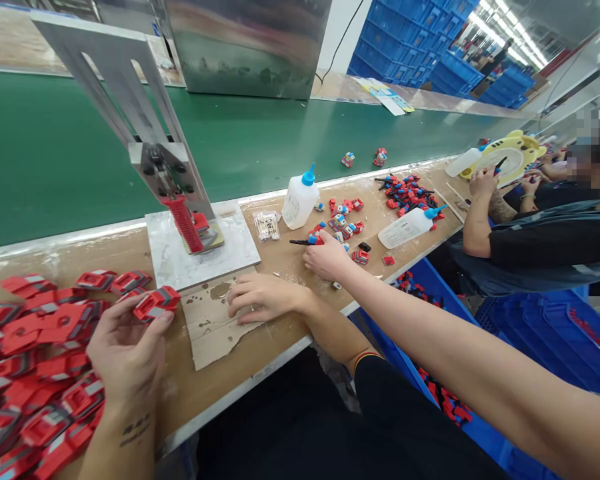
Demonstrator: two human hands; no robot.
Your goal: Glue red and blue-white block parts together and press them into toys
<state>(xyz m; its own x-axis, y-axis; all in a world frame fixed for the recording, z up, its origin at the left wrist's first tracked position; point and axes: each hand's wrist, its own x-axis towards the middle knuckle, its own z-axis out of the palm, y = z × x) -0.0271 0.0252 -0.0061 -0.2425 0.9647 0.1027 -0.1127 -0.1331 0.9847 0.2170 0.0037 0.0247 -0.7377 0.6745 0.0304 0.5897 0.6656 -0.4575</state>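
While the left hand point(129, 348) pinches a red part point(156, 304) between its thumb and fingers at the lower left of the frame, the right hand point(266, 297) is near the centre. The red part, which carries grey stripes, is at the left fingertips and apart from the right hand. This right hand is half open, with fingers bent and a little spread; it has hold of nothing that I can see, and it is over a torn cardboard sheet point(205, 337). To the left of the held part, a pile of similar red parts point(23, 333) occupies the lower left corner. Above the held part stands a metal device with a red handle point(185, 223), on a pale plate point(235, 247). Another person's hand point(329, 257), coming from the right, touches a red-and-blue piece point(317, 233) near the centre. Behind it, a white bottle point(299, 201) stands upright, beside white-tipped sticks point(267, 227). A second bottle point(405, 229) lies farther right. Across the upper part runs a green surface point(260, 130).
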